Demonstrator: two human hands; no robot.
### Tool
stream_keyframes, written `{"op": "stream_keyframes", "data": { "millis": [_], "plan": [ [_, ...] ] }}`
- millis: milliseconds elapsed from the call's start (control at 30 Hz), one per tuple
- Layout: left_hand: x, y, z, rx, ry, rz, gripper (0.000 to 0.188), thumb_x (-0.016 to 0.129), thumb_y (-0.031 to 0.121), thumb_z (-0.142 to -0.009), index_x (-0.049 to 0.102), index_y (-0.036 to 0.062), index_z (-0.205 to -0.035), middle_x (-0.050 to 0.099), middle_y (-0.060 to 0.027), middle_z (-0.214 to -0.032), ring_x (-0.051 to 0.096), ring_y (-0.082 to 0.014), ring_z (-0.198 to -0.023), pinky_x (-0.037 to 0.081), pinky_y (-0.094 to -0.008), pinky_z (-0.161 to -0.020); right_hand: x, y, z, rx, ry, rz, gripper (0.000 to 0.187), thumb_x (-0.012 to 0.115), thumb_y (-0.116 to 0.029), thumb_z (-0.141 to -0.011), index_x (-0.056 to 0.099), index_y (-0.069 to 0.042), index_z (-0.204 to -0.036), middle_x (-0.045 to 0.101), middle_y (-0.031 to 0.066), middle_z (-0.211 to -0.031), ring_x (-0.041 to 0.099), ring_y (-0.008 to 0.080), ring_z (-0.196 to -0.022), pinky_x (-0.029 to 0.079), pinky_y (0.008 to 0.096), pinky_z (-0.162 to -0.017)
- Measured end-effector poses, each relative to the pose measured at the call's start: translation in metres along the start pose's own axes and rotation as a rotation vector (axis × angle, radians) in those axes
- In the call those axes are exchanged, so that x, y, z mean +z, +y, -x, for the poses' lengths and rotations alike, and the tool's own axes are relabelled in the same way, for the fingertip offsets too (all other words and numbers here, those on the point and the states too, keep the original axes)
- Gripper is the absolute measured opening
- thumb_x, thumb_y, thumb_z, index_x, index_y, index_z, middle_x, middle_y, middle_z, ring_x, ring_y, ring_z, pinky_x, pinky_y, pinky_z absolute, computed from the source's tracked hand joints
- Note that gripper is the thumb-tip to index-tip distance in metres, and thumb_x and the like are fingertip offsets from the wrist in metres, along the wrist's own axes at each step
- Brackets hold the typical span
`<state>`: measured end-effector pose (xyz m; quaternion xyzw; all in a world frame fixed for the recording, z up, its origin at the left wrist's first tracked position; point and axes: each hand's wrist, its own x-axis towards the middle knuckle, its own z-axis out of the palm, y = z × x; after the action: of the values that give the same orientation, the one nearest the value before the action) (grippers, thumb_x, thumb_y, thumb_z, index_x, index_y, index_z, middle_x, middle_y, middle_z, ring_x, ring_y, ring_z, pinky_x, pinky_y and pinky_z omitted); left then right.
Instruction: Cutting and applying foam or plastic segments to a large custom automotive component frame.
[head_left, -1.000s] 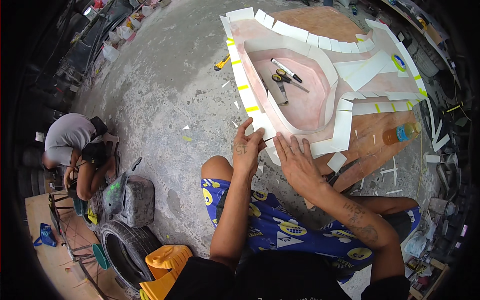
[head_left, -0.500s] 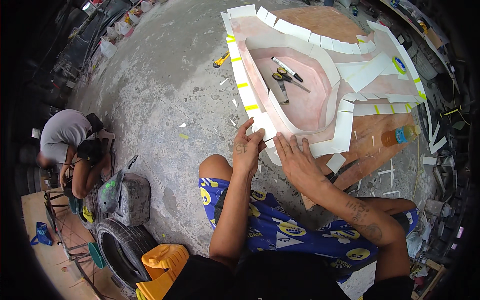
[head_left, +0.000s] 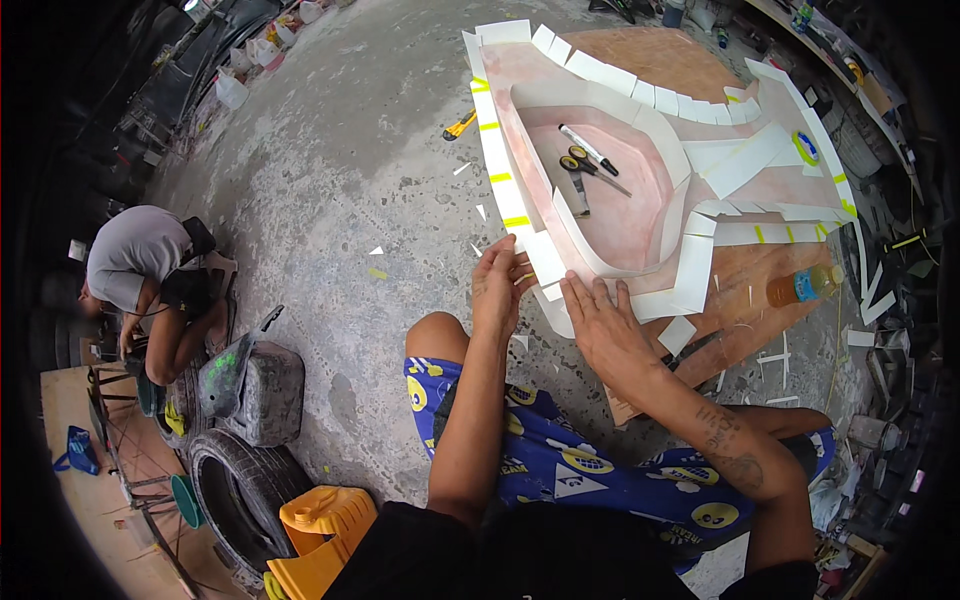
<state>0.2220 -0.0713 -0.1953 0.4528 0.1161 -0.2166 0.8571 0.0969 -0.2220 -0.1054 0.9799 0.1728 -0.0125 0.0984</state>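
Note:
A large pinkish mould [head_left: 512, 62] with a deep hollow lies before me, its edges lined with white card strips and bits of yellow tape. At its near left corner, my left hand [head_left: 495, 288] is closed, fingers and thumb gripping the outer edge of a white card piece [head_left: 544, 258]. My right hand [head_left: 606, 325] lies flat with fingers outstretched, pressing on the card just right of that piece. Inside the hollow rest a white marker [head_left: 588, 148] and black-handled scissors [head_left: 594, 170], partly over a grey flat tool [head_left: 580, 197]. A tape roll [head_left: 805, 148] sits on the far right part.
A yellow cutter [head_left: 459, 126] and card scraps lie on the concrete floor. Brown board [head_left: 745, 280] extends under the mould, with a bottle [head_left: 803, 286] on it. At left are a tyre [head_left: 240, 490], a yellow cut container [head_left: 325, 520], a grey container [head_left: 270, 395] and a crouching person [head_left: 140, 255].
My left thumb has moved off the card's top to its outer edge. My right hand stays flat on the card. The whole view has shifted slightly.

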Motion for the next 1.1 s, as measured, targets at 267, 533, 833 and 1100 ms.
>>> {"op": "stream_keyframes", "data": {
  "millis": [267,533,833,1100],
  "plan": [
    [0.012,-0.025,-0.025,0.051,-0.123,0.007,0.055,0.060,-0.002,-0.094,0.040,0.0075,-0.144,0.062,-0.0160,-0.129,0.065,-0.0244,-0.112,0.057,-0.0382,-0.093,-0.001,0.000,-0.003,-0.014,-0.040,0.015,0.064,0.055,-0.014,-0.090,0.037,0.014,-0.146,0.042,0.0259,-0.152,0.051,0.0382,-0.128,0.039,0.0556,-0.109],
    [0.017,-0.035,-0.024,0.004,-0.159,0.200,0.058,0.060,-0.002,-0.096,0.038,0.0142,-0.148,0.062,-0.0094,-0.122,0.064,-0.0205,-0.110,0.057,-0.0358,-0.094,-0.007,0.002,-0.004,-0.044,-0.045,0.047,0.063,0.055,-0.014,-0.090,0.040,0.014,-0.144,0.044,0.0268,-0.150,0.052,0.0392,-0.127,0.039,0.0532,-0.110],
    [0.026,-0.035,-0.014,0.026,-0.130,0.166,0.052,0.051,0.003,-0.101,0.035,0.0164,-0.149,0.059,-0.0094,-0.128,0.064,-0.0215,-0.112,0.058,-0.0353,-0.092,-0.004,0.000,-0.005,-0.018,-0.021,0.025,0.060,0.054,-0.015,-0.090,0.043,0.013,-0.142,0.046,0.0273,-0.147,0.054,0.0395,-0.125,0.041,0.0481,-0.110],
    [0.028,-0.031,-0.009,0.027,-0.130,0.173,0.053,0.051,0.007,-0.102,0.034,0.0172,-0.150,0.058,-0.0085,-0.129,0.064,-0.0214,-0.113,0.059,-0.0351,-0.091,-0.005,0.000,-0.005,-0.011,-0.015,-0.002,0.058,0.053,-0.013,-0.090,0.044,0.013,-0.141,0.048,0.0269,-0.146,0.054,0.0396,-0.124,0.040,0.0483,-0.111]
  ]
}}
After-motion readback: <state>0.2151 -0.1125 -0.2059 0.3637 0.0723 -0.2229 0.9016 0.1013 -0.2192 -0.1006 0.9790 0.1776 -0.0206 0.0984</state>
